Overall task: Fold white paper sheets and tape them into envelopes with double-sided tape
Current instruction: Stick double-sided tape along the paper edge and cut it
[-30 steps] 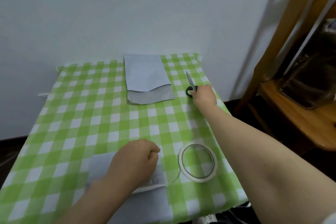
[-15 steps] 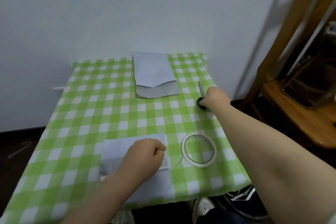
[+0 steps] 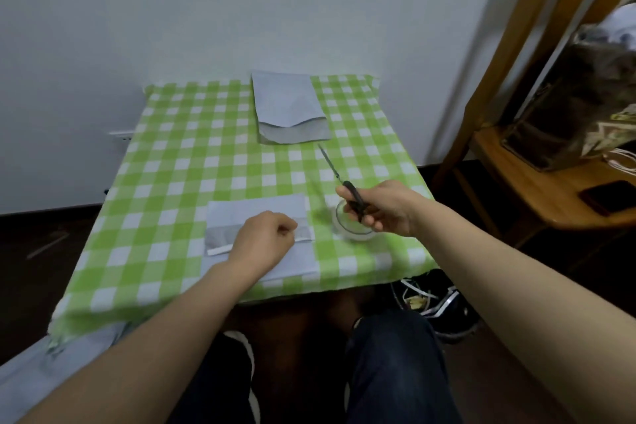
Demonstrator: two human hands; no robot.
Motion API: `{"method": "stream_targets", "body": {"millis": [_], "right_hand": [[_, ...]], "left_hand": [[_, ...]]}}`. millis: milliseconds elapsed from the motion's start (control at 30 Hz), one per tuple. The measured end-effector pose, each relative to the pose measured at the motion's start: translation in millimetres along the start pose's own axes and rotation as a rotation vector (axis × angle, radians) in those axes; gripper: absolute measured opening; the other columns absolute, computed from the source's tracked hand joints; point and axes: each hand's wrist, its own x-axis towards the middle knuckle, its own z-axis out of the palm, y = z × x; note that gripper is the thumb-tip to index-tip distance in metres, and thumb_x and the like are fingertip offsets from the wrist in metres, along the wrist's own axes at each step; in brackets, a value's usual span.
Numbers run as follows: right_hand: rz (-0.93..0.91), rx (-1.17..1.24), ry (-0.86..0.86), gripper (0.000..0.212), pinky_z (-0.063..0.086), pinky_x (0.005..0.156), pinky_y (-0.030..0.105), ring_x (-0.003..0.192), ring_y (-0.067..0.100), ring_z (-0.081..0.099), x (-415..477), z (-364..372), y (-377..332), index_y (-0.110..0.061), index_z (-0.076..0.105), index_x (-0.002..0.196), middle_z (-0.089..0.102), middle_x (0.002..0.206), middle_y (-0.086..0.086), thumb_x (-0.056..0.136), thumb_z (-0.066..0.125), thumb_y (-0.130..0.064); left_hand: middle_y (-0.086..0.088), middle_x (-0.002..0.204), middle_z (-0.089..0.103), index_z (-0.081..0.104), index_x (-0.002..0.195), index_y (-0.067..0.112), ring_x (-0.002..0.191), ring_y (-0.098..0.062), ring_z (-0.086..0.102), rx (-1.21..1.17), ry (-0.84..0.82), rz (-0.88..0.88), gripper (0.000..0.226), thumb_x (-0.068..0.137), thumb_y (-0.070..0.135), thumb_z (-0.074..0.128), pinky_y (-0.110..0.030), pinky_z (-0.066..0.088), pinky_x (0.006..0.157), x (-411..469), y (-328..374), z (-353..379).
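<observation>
A partly folded white paper sheet [image 3: 256,208] lies at the near middle of the table. A white tape strip [image 3: 220,250] runs along its fold. My left hand [image 3: 265,239] rests on the sheet with fingers curled, thumb against forefinger, pinching the strip's right end. My right hand [image 3: 383,208] grips black-handled scissors [image 3: 354,198], their blades pointing up and left above the cloth. The double-sided tape roll [image 3: 351,231] lies under that hand, partly hidden. A finished white envelope [image 3: 289,107] lies at the far edge.
The small table wears a green and white check cloth [image 3: 172,165] and stands against a white wall. A wooden shelf unit [image 3: 516,162] with a bag and a dark phone stands to the right. My knees and shoes are below the front edge.
My right hand has picked the scissors up from the table's right edge and brought them back over the tape roll. My left hand stayed on the sheet. The camera has tilted down.
</observation>
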Motion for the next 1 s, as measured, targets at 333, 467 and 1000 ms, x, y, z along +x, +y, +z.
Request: {"method": "stream_targets", "body": {"millis": [333,467,1000], "right_hand": [[0.249,-0.177,-0.336,0.074,0.024,0.031,0.015,0.041,0.01,0.043,-67,1,29,-0.007,0.061,0.079,0.061,0.066,0.005,0.062,0.045,-0.077],[0.289,-0.229,-0.383,0.077,0.022,0.031,0.015,0.04,0.009,0.043,-72,5,37,-0.006,0.061,0.083,0.06,0.068,0.005,0.059,0.047,-0.078],[0.263,-0.193,-0.32,0.074,0.023,0.031,0.015,0.037,0.007,0.039,-61,24,46,-0.007,0.059,0.079,0.059,0.065,0.002,0.06,0.05,-0.078]], "left_hand": [[-0.012,0.109,0.067,0.07,0.107,0.005,0.106,-0.027,0.059,0.049,0.019,0.099,0.023,0.089,0.017,0.061,-0.03,0.043,0.085,-10,3,7],[-0.013,0.109,0.066,0.071,0.106,0.007,0.105,-0.028,0.059,0.065,0.003,0.1,0.023,0.087,0.018,0.064,-0.031,0.044,0.087,-8,1,10],[-0.007,0.11,0.068,0.071,0.106,0.01,0.104,-0.026,0.06,0.022,0.005,0.059,0.021,0.089,0.017,0.062,-0.029,0.043,0.085,-3,-5,16]]}}
